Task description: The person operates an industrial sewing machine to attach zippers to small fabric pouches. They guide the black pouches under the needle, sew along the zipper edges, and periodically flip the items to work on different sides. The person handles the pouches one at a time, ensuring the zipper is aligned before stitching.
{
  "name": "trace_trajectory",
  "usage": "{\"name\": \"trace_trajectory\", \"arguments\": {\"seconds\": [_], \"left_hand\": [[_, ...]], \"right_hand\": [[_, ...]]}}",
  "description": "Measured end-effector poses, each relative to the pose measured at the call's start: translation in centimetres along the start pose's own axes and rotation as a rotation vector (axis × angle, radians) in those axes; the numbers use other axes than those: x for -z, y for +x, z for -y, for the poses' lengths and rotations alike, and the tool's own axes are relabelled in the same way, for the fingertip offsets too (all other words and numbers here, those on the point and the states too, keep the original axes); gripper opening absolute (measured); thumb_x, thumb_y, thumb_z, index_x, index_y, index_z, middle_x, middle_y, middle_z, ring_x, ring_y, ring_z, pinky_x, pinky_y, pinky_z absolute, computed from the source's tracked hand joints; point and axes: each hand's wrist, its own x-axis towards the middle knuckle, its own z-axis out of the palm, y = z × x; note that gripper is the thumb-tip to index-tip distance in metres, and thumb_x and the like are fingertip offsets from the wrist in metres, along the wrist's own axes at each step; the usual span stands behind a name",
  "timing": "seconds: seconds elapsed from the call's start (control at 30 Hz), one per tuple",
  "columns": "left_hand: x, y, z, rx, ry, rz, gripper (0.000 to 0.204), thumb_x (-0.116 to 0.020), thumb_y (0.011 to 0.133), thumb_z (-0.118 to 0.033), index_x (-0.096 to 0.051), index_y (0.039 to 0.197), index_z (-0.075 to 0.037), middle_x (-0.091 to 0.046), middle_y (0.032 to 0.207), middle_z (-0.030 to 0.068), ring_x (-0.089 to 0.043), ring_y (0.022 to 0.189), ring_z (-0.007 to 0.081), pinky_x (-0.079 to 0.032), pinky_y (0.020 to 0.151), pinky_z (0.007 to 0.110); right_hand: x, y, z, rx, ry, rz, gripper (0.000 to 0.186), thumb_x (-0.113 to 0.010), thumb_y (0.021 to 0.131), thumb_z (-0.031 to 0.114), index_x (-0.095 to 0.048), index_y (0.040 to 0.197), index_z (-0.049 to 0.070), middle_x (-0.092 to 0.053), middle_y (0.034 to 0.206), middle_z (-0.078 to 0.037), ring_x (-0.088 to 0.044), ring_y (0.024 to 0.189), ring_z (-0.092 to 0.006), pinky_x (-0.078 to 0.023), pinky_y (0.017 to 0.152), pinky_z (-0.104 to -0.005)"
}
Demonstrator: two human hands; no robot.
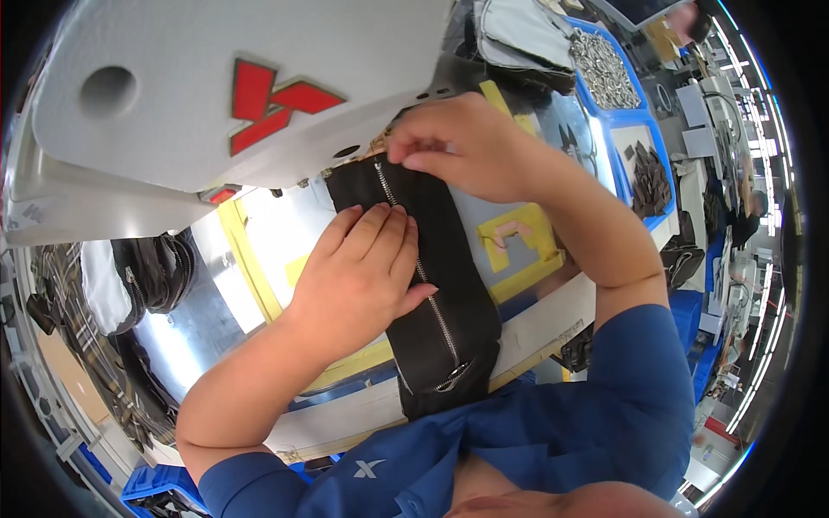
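A long black fabric piece [456, 276] with a silver zipper [436, 319] runs from under the grey sewing machine [164, 129] toward my body, its near end hanging over the table edge. My left hand [363, 268] lies flat across the zipper, fingers stretched and fairly close together. My right hand [462, 147] is at the fabric's far end beside the machine's working area, fingers curled inward; what the fingertips hold, if anything, is hidden. The worktop [181, 345] has yellow tape strips [518, 237] beside the fabric.
Black pouches with pale linings [121, 285] and plaid cloth [65, 337] lie at left, more pouches [518, 34] at the back. Blue trays hold metal parts [604, 69] and dark small pieces [648, 181] at right. A blue bin [160, 483] stands low at left.
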Motion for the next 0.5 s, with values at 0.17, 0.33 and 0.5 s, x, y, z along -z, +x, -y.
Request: {"name": "trace_trajectory", "arguments": {"seconds": [0.17,0.33,0.5], "left_hand": [[0.1,-0.1,-0.2,0.008,-0.036,-0.008,0.068,-0.082,0.081,-0.045,-0.071,0.127,0.002,-0.07,0.133,0.0174,-0.064,0.126,0.0323,-0.049,0.112,0.047],[0.0,-0.3,0.0,0.027,-0.062,0.005,0.068,-0.084,0.079,-0.044,-0.071,0.128,0.002,-0.069,0.133,0.0177,-0.063,0.126,0.0324,-0.049,0.112,0.047],[0.1,-0.1,0.0,0.025,-0.065,0.01,0.068,-0.083,0.08,-0.045,-0.071,0.128,0.002,-0.069,0.132,0.0177,-0.064,0.126,0.0326,-0.049,0.112,0.047]], "right_hand": [[-2.0,0.1,-1.8,0.212,-0.196,-0.125,0.016,-0.079,0.089,0.009,-0.079,0.105,0.004,-0.08,0.102,-0.01,-0.075,0.093,-0.0306,-0.059,0.085,-0.0419],[-1.5,-0.9,-2.3,0.402,-0.2,-0.023,0.02,-0.083,0.084,0.008,-0.08,0.103,0.004,-0.08,0.115,-0.009,-0.075,0.101,-0.0309,-0.06,0.088,-0.0429],[-2.3,-1.2,-2.7,0.353,-0.222,-0.002,0.021,-0.078,0.089,0.013,-0.079,0.108,0.003,-0.078,0.121,-0.009,-0.072,0.116,-0.0316,-0.058,0.101,-0.0432]]}}
